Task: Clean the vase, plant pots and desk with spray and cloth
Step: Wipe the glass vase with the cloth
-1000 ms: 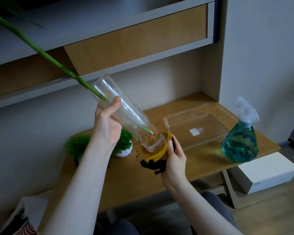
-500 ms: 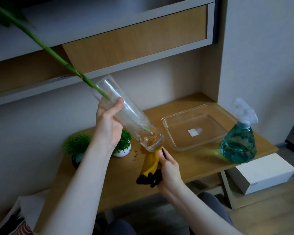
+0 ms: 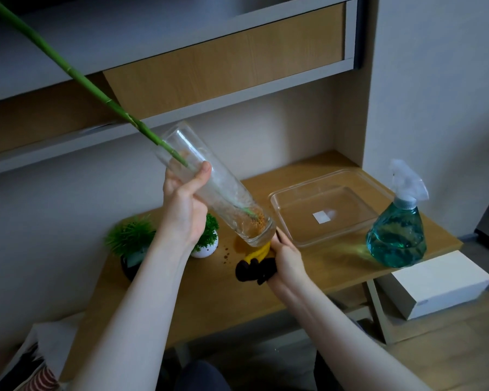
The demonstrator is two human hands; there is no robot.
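Cloth (image 3: 256, 256) lower, below vase (image 3: 223, 190)

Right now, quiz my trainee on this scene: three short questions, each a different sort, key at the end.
1. True or false: the glass vase stands upright on the desk.
2. Which hand holds the yellow and black cloth: A left hand, B right hand?
3. Fill in: the spray bottle stands to the right of the clear ____.

Key: 1 false; 2 B; 3 tray.
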